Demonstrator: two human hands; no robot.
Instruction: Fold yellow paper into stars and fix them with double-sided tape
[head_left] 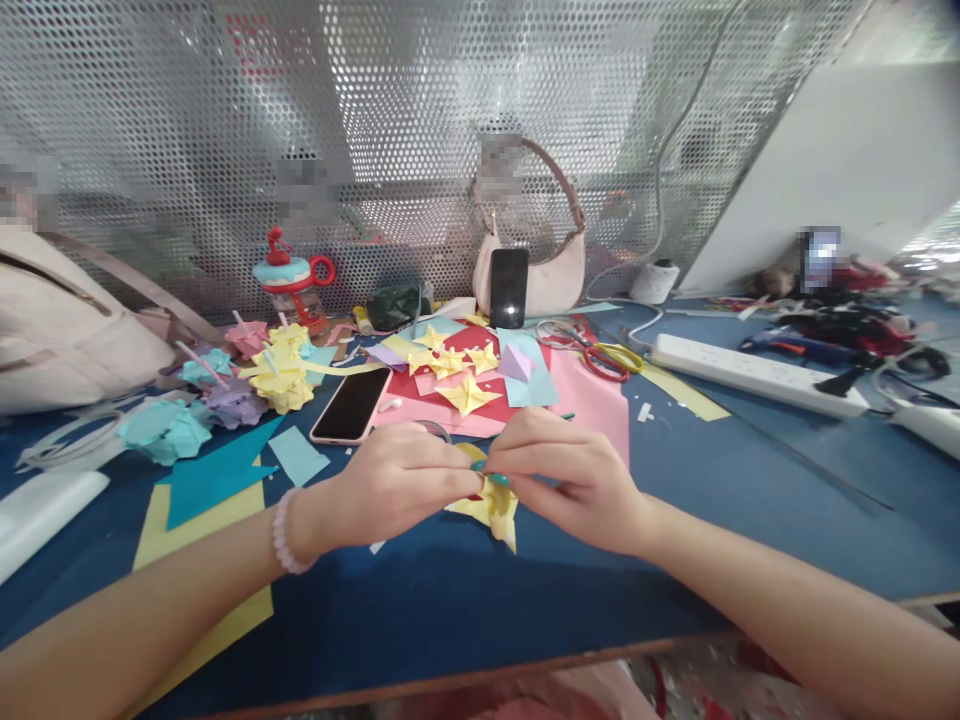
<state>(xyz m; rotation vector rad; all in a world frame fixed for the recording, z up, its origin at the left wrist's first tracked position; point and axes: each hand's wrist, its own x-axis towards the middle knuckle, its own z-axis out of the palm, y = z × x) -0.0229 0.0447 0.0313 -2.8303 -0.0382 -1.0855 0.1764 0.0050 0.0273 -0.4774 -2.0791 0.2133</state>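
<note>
Both my hands meet over the blue table (pixel 465 590) and pinch a folded yellow paper shape (pixel 495 508). My left hand (pixel 390 485) grips its left side with fingers closed; a pink bead bracelet sits on that wrist. My right hand (pixel 574 475) pinches the top of the same piece, its teal nails showing. The paper's points hang below my fingers. Just beyond lie several finished yellow paper stars (pixel 465 392) on red and pink sheets (pixel 585 395).
A phone (pixel 351 405) lies face up left of the sheets; another (pixel 508 288) leans on a pink handbag (pixel 551 275). Scissors (pixel 607 358), a white power strip (pixel 757 372), paper flowers (pixel 281 370), a red-lidded bottle (pixel 289 285), and coloured sheets (pixel 214 480) surround them. A perforated metal wall stands behind.
</note>
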